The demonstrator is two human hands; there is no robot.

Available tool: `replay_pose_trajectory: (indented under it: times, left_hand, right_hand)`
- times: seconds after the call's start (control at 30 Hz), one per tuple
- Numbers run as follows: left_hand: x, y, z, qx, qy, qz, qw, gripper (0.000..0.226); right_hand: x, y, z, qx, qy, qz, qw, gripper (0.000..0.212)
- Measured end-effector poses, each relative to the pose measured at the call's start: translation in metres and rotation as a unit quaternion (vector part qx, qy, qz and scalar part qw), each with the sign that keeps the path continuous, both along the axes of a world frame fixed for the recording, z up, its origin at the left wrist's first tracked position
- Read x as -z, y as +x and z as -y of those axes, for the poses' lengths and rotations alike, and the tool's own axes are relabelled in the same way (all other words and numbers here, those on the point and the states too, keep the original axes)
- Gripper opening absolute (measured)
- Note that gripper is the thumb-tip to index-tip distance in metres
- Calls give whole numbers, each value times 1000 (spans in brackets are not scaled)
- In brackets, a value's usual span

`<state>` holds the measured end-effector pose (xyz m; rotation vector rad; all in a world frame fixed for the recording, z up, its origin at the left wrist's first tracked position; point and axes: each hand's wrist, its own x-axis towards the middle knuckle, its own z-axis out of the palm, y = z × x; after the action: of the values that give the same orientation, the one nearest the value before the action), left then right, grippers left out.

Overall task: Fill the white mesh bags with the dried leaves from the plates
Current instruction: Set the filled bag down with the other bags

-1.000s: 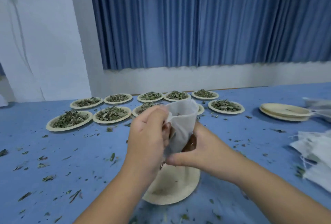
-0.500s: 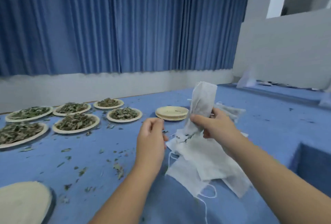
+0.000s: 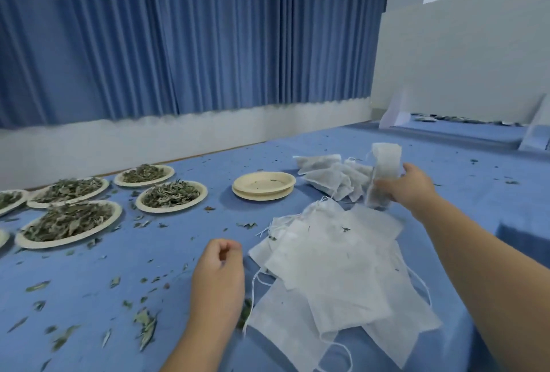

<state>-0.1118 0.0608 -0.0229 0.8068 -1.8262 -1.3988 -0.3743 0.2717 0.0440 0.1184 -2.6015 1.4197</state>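
My right hand (image 3: 409,187) grips a filled white mesh bag (image 3: 382,175), held upright beside a heap of filled bags (image 3: 330,175) at the far right of the blue table. A pile of flat empty mesh bags (image 3: 336,270) lies in front of me. My left hand (image 3: 218,279) hovers low at the pile's left edge, fingers loosely curled and holding nothing. Several plates of dried leaves (image 3: 171,194) stand at the left.
A stack of empty plates (image 3: 263,185) sits between the leaf plates and the filled bags. Loose leaf bits (image 3: 145,324) are scattered over the blue table (image 3: 184,240). Blue curtains hang behind. The table's edge drops off at the right.
My right hand has carried the filled bag away to the right, toward the heap of filled bags. My left hand has let go and dropped low beside the empty bags.
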Motion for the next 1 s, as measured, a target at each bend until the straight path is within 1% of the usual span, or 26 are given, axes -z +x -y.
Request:
replay_pose_trajectory:
  times: [0.03,0.07,0.2,0.27,0.33,0.43,0.47,0.53,0.6,0.7,0.77,0.83,0.9,0.97,1.0]
  left_hand:
    - [-1,0,1,0,1,5,1000,21]
    - [-1,-1,1,0,3,11,1000,20]
    - [-3,2,-1,2,11,11,1000,18]
    - [-5,4,-4,6,1,10,1000,17]
    - [-10,8,-7,17,-1,3,1000,16]
    - [-27,18,-8,28,34,-39,998,14]
    - [-36,24,-6,25,56,-60,996,15]
    - [-51,39,1,22,91,-92,991,16]
    - [-65,59,12,37,81,-88,992,16]
    - [-80,101,43,44,18,-46,998,17]
    - [-85,137,70,7,-41,-9,999,18]
    - [-84,178,98,-46,-102,34,993,19]
    - [-77,222,124,-101,-165,112,975,17]
    - [-68,264,147,-141,-204,230,941,12]
    - [-64,284,158,-155,-208,291,921,10]
  right_hand:
    - [1,-1,3,-8,7,12,1000,70]
    - [2,-2,6,-16,10,18,1000,74]
    - [6,3,13,-28,45,3,999,64]
    - [6,13,17,-45,45,-5,998,61]
    - [3,28,22,-63,49,-24,996,50]
    - [-5,61,40,-111,39,-44,992,17]
    - [-9,75,49,-142,24,-43,989,14]
    - [-15,105,70,-207,-3,-33,978,14]
    - [-21,140,93,-275,-23,-16,961,13]
    - [-24,193,132,-380,-56,19,923,8]
    - [-23,230,159,-445,-61,46,892,6]
    - [-19,266,186,-512,-45,75,854,9]
    - [-13,301,212,-569,-8,99,816,15]
    - [-3,334,235,-607,46,104,787,19]
    - [2,350,245,-615,73,99,779,19]
